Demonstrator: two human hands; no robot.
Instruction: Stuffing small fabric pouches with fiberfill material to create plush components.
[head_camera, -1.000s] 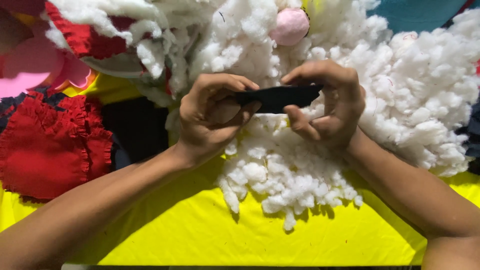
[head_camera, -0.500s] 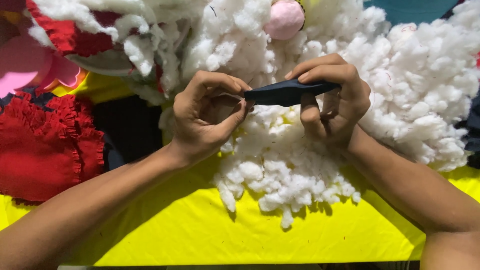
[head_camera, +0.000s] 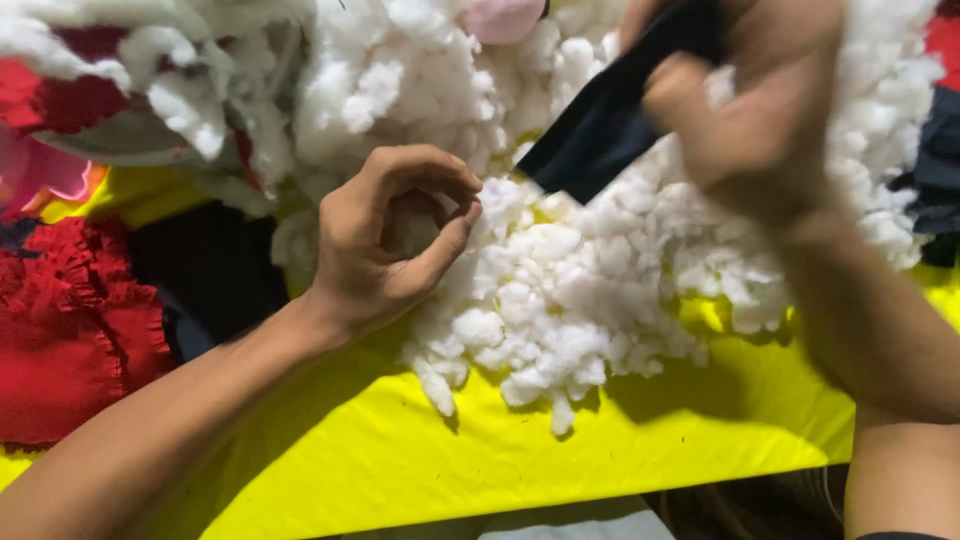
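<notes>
One dark cloth piece (head_camera: 610, 120) in right hand (head_camera: 760, 110).

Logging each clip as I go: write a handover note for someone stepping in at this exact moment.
Left hand: curled at the edge of the white stuffing pile, thumb and finger pinched; what they hold cannot be made out.
Right hand: raised and blurred, gripping the dark fabric piece above the pile.
Stuffing lies loose on the yellow cloth; red ruffled fabric lies far left.
Done: fabric piece lifted. Left: the stuffing is still a loose heap.
</notes>
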